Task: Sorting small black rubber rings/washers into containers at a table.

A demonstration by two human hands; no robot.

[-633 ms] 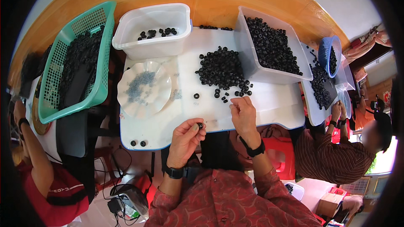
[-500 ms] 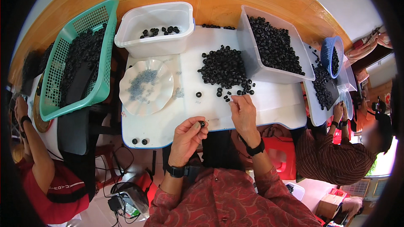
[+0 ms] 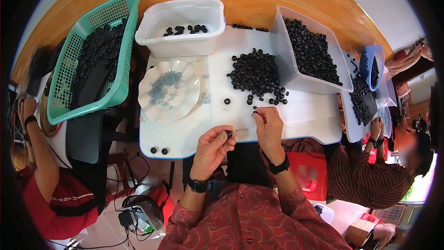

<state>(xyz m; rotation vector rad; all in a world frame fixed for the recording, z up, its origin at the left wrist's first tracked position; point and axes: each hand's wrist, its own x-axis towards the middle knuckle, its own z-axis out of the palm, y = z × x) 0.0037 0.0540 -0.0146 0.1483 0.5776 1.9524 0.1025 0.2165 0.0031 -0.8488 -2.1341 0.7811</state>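
Between the thumb and fingers of my left hand (image 3: 212, 152) is a small black ring-like part (image 3: 229, 134), held just above the near edge of the white table (image 3: 217, 115). My right hand (image 3: 269, 128) is closed in a pinch at the near side of the loose pile of black parts (image 3: 253, 70). From its fingertips pokes a tiny black piece (image 3: 255, 109), too small to name. A single black part (image 3: 227, 101) lies left of that hand. Farther left, a wavy-rimmed white plate (image 3: 145, 90) carries many small clear bits.
A clear bin (image 3: 319, 83) of black parts stands back right, a white tub (image 3: 178, 46) with several parts back left. The green basket (image 3: 121, 81) is at the left. Two black parts (image 3: 158, 150) lie at the near left corner. People sit at both sides.
My right fingertips have come away from the small parts on the table, with a tiny black piece now showing in them. My left hand still holds its part. The whole view has shifted slightly.
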